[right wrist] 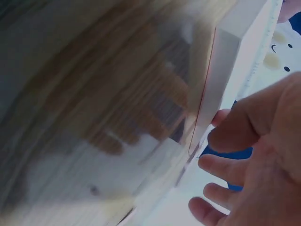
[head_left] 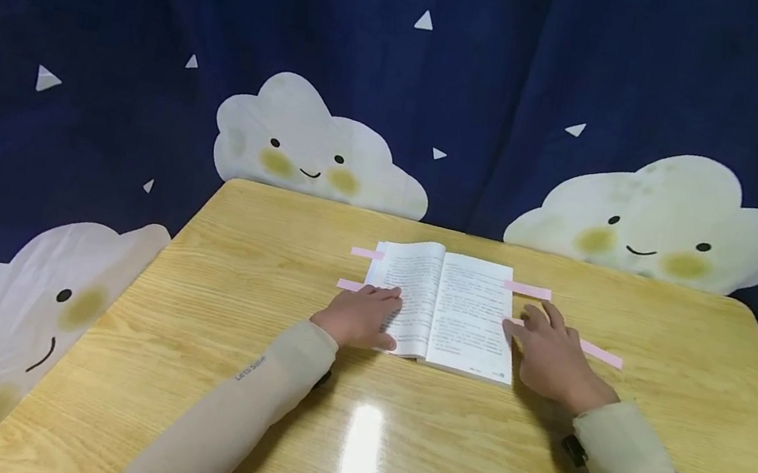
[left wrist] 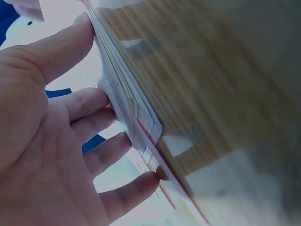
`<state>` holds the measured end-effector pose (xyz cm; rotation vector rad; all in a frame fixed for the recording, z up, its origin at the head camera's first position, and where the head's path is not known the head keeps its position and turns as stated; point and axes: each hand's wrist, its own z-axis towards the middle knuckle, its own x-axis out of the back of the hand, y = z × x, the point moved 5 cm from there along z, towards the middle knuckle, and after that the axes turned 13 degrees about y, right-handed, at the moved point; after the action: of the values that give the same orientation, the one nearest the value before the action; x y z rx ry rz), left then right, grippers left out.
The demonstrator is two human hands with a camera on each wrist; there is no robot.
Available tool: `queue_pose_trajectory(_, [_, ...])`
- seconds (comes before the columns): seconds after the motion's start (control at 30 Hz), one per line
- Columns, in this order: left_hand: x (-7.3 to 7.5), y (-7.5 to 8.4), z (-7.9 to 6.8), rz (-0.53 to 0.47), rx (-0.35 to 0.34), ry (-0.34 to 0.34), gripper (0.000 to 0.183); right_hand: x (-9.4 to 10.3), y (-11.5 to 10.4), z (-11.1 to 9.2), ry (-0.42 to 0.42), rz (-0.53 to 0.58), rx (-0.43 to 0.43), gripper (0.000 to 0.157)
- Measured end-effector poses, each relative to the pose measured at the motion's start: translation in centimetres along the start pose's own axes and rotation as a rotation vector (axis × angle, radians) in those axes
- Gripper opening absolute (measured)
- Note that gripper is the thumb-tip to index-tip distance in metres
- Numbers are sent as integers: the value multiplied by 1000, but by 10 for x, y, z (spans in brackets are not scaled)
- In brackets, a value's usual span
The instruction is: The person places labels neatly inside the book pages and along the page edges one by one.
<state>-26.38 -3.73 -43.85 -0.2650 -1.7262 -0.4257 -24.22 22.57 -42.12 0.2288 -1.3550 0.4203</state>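
An open book point(head_left: 474, 312) with printed pages lies on the wooden table, and pink paper strips stick out from both its sides. On the lower left page rests my left hand point(head_left: 361, 316), its fingers extended along the page edge and its thumb at the book's bottom edge. In the left wrist view, a pink strip point(left wrist: 160, 155) sticks out of the page stack point(left wrist: 124, 89) near the little finger. My right hand point(head_left: 551, 356) is at the right edge of the book, fingers loosely bent, over the lower right pink strip point(head_left: 602, 354). Part of that strip is hidden under this hand.
Further pink strips stick out at the upper left point(head_left: 367, 253) and upper right point(head_left: 528, 290) of the book. Behind the wooden table point(head_left: 255, 248) hangs a dark blue curtain point(head_left: 498, 80) printed with white clouds and triangles. Light glares off the tabletop in front.
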Motion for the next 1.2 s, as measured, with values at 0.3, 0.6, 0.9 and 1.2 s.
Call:
queue_pose_trajectory(0.3, [1,2,-2,-2,-3,13,73,0,0,-3,61,-3,9,38])
queue_pose_trajectory(0.6, [0,-1,-2,-15,12,12,74,37,45,-20,145,74,-63,34])
queue_pose_trajectory(0.9, [0,1,-2,-6,5,0,73,45,85,-39,65,81,-190,29])
queue_pose_trajectory(1.2, [0,1,-2,-6,22,-11,74,30,110,-32,2,74,-275,26])
